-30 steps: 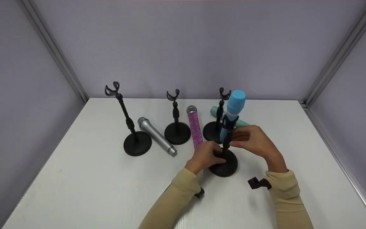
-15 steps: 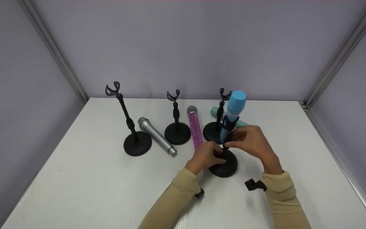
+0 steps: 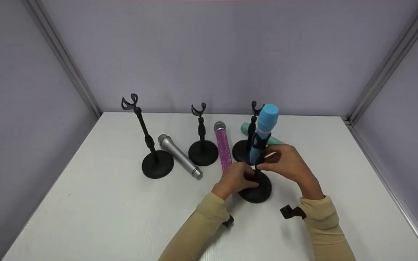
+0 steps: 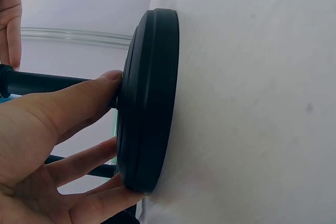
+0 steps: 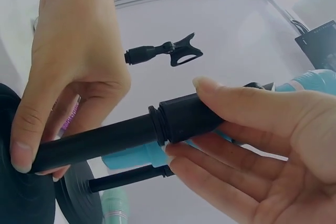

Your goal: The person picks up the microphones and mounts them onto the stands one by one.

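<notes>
A blue microphone (image 3: 268,116) sits in the clip of a black microphone stand (image 3: 261,192), head up and leaning slightly right. My left hand (image 3: 233,179) holds the stand's round base; in the left wrist view its thumb presses by the foot of the pole while the fingers reach the base's edge. Higher up, my right hand (image 3: 288,164) grips the stand's thick collar (image 5: 186,119) between thumb and fingers, just beneath the clip. The microphone's lower end runs behind the collar in the right wrist view.
Three more black stands with bare clips, at left (image 3: 157,165), middle (image 3: 203,153) and right (image 3: 241,150), stand behind. Between them lie a silver microphone (image 3: 180,156), a glittery pink microphone (image 3: 223,146) and a partly hidden green microphone (image 3: 276,141). Grey walls (image 3: 209,54) enclose the white table.
My right hand has shifted a little left and closed in on the stand's collar. The blue microphone's head has moved slightly left. My left hand stays on the base.
</notes>
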### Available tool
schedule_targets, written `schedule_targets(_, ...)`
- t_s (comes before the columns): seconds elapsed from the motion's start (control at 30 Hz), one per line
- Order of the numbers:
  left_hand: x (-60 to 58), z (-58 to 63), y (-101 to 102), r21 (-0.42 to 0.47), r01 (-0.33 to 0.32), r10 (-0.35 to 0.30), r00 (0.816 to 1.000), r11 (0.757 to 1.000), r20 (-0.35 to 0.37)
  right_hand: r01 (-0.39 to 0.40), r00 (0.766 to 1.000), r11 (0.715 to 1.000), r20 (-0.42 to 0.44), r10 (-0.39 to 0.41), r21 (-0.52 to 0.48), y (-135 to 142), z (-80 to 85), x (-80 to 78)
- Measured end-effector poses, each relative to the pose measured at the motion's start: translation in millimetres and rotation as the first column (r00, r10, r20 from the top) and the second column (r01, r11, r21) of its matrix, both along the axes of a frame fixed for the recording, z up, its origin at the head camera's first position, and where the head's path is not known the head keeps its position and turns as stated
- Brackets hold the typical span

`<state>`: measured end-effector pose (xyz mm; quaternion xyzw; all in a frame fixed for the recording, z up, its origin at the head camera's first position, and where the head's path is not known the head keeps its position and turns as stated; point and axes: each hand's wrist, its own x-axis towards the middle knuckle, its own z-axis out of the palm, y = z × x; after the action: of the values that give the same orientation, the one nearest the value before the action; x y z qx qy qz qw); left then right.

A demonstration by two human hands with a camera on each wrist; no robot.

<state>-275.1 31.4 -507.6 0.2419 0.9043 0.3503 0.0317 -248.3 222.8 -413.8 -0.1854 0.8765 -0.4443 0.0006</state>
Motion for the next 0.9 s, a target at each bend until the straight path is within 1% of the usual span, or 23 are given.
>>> schedule_targets(0.3, 2.4, 1.1, 0.4, -0.018, -0.033, 0.034, 0.999, 0.999, 0.029, -0.083, 0.997, 0.997, 0.0, 0.083, 0.008, 1.5, -2.2, -0.5)
schedule_targets(0.6, 1.2, 1.6, 1.7, -0.02, -0.033, 0.033, 0.999, 0.999, 0.017, -0.098, 0.995, 0.995, -0.005, 0.098, -0.001, 3.3, -4.5, -3.8)
schedule_targets(0.7, 1.1, 1.6, 1.4, -0.021, -0.031, 0.032, 0.999, 0.999, 0.024, -0.071, 0.997, 0.997, -0.024, 0.071, 0.007, 1.5, -4.5, -4.6)
schedule_targets(0.9, 1.9, 1.8, 1.1, -0.024, -0.025, 0.026, 0.999, 0.999, 0.02, 0.028, 0.998, 0.999, -0.065, -0.025, 0.037, -3.4, -4.1, -2.3)
